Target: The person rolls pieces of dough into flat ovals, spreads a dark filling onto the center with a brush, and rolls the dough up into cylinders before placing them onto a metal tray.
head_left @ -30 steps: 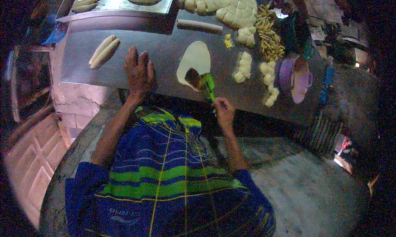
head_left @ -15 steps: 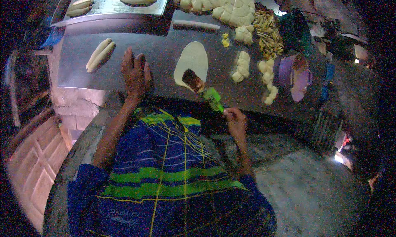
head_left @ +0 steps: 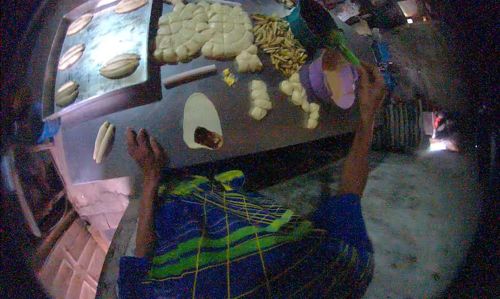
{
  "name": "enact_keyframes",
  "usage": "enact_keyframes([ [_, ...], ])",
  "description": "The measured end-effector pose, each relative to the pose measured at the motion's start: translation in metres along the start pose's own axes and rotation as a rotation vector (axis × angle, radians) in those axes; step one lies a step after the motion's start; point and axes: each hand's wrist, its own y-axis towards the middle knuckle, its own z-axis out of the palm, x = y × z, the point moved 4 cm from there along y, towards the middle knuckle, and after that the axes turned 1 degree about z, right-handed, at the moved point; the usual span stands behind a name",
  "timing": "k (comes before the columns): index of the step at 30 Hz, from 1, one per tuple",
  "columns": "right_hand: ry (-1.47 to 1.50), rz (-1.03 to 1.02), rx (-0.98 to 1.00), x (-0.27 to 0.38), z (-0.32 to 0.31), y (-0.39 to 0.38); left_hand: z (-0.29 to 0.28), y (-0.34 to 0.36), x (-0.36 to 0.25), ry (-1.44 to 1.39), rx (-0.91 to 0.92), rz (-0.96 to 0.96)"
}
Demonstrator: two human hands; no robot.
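My right hand (head_left: 371,88) is closed round the handle of a green spatula (head_left: 346,48), raised above the purple container (head_left: 317,80). The spatula's far end lies at the mouth of a dark teal bucket (head_left: 297,23) and cannot be made out. My left hand (head_left: 146,149) rests at the table's near edge, fingers stretched out and holding nothing. Between the hands lies a flat oval of dough (head_left: 199,110) with a dark brown filling (head_left: 208,138) on its near end. Left of my left hand sits a shaped dough piece (head_left: 104,142), ridged lengthwise.
A metal tray (head_left: 107,49) with several shaped dough pieces stands at the far left. Beyond the oval are a rolling pin (head_left: 190,76), a yellow lump (head_left: 228,77) and scored dough slabs (head_left: 203,31). Dough balls (head_left: 259,99) and a pile of pale strips (head_left: 281,41) lie to the right.
My right hand has carried the spatula from the dough oval away to the far right, up to the teal bucket. The brown filling stays on the dough. The view has turned.
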Motion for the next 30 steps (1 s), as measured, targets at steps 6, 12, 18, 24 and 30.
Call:
enact_keyframes([
  [6,-0.308,-0.264,0.261,-0.099,0.051,0.144,0.001,-0.003,0.004,-0.017,-0.043,-0.026],
  [12,0.076,-0.002,0.447,-0.241,0.21,0.213,-0.011,-0.005,-0.012,0.149,-0.051,-0.083],
  [18,-0.486,-0.657,0.285,-0.329,0.295,0.23,0.003,-0.008,-0.007,0.147,-0.013,-0.104],
  [24,-0.127,-0.239,0.311,-0.199,0.325,0.15,-0.021,-0.015,-0.004,0.206,0.016,-0.223],
  [30,-0.361,-0.107,0.435,-0.149,0.323,0.087,-0.007,-0.004,-0.014,0.238,0.005,-0.081],
])
